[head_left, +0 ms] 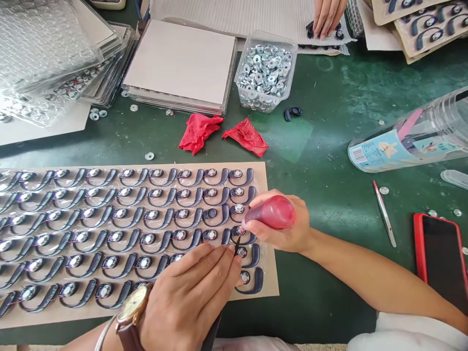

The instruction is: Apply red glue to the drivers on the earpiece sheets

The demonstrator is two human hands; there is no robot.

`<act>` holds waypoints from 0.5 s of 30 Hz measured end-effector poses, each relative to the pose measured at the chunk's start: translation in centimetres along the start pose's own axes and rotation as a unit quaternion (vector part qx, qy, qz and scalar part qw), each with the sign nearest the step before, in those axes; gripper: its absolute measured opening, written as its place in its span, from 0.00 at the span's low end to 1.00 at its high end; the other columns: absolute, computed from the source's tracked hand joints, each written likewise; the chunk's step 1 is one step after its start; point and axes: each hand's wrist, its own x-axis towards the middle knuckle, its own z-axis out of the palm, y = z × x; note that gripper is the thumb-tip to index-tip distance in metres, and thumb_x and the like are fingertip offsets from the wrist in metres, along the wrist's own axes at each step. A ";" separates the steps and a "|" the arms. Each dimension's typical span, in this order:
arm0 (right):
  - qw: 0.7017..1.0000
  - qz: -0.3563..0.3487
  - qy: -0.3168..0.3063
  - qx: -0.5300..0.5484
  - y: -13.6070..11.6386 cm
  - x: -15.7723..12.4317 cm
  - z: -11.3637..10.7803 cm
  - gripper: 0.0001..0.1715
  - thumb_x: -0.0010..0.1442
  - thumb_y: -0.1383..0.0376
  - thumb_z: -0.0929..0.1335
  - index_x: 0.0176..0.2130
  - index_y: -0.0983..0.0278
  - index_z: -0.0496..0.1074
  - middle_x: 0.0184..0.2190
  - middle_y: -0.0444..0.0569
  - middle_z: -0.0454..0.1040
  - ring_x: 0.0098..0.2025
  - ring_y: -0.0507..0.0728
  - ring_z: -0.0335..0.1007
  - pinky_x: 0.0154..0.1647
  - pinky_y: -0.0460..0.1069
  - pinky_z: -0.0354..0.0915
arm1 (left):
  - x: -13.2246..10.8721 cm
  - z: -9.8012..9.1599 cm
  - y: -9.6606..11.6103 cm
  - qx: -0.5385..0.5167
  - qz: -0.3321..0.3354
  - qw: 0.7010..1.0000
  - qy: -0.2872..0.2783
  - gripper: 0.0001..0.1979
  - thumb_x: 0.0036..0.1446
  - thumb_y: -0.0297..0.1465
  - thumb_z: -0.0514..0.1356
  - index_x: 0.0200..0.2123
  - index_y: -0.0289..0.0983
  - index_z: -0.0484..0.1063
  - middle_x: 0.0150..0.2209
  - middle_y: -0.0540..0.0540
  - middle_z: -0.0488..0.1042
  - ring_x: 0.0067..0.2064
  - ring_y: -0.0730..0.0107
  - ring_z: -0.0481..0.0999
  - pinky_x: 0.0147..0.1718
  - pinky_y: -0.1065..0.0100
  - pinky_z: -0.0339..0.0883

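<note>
My right hand (298,231) is closed around a red squeeze bottle (272,213), its narrow end pointing down-left at a dark ear-hook piece (249,238) with a round silver part. My left hand (190,297), with a watch on the wrist, grips slim black tweezers (238,243); their tip meets the same piece, close to the bottle's end. Rows of similar ear-hook pieces lie under clear film on a brown card sheet (268,273). One piece (209,214) in the rows shows a dark round seat without a silver disc. My left palm covers part of the lower rows.
Beyond the sheet lie two red cloths (201,132), a clear tub of metal discs (266,73) and stacked trays (179,63). To the right are a clear jar (405,131), metal tweezers (383,214) and a phone (442,258). Another person's hand (329,17) works at the top.
</note>
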 end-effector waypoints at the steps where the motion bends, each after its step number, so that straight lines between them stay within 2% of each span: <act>1: 1.000 -0.002 0.006 -0.006 0.0 0.0 0.0 0.12 0.52 0.60 0.75 0.33 0.64 0.73 0.22 0.46 0.78 0.22 0.54 0.73 0.24 0.48 0.72 | 0.0 0.0 0.0 -0.004 -0.003 1.000 0.000 0.16 0.63 0.21 0.52 0.51 0.26 0.72 0.51 0.39 0.76 0.57 0.58 0.72 0.63 0.57 0.57; 9: 0.998 0.046 0.030 0.027 0.1 -0.2 -0.3 0.11 0.54 0.59 0.74 0.34 0.63 0.73 0.22 0.46 0.77 0.23 0.55 0.75 0.25 0.49 0.72 | -0.2 -0.3 -0.1 -0.009 -0.007 1.000 -0.018 0.16 0.64 0.21 0.52 0.52 0.26 0.72 0.53 0.40 0.75 0.58 0.59 0.70 0.63 0.57 0.55; 15: 0.997 0.075 0.011 0.010 0.2 -0.2 -0.2 0.11 0.54 0.59 0.73 0.34 0.63 0.73 0.21 0.45 0.76 0.22 0.54 0.73 0.25 0.50 0.71 | -0.1 -0.3 -0.3 -0.012 0.001 1.000 -0.021 0.15 0.64 0.22 0.53 0.52 0.26 0.72 0.53 0.39 0.75 0.58 0.59 0.71 0.62 0.57 0.57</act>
